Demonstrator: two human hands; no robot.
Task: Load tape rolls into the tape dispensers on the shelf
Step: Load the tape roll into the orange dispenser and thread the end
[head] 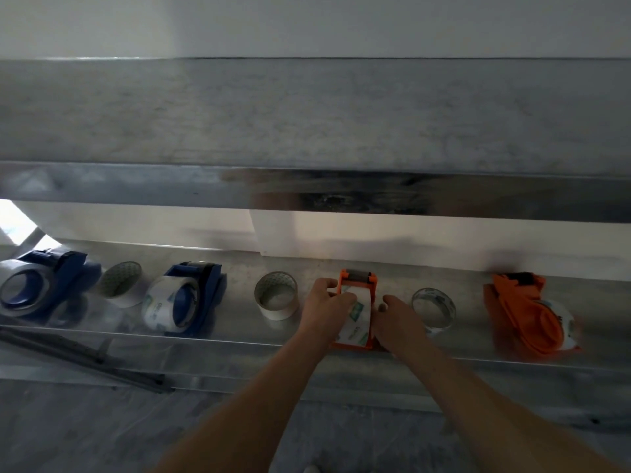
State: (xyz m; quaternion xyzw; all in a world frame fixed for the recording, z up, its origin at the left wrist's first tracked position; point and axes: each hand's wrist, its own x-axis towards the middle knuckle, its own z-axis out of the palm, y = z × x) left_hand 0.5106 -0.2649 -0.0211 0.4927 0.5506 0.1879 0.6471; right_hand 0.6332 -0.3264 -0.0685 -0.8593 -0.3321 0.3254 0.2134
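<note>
Tape roll sits in orange dispenser, mid shelf. L hand curls fingers over roll's top, prob. to feed the strip toward the cutter; R hand grips dispenser's right side, steadying it vs. sliding. Outward: white loose roll just left, clear loose roll just right; blue dispenser, loaded, farther left; second orange dispenser far right.

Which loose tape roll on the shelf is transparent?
The clear roll right of the right hand, which holds the middle orange dispenser. The white roll by the left hand and the far-left roll are opaque.
</note>
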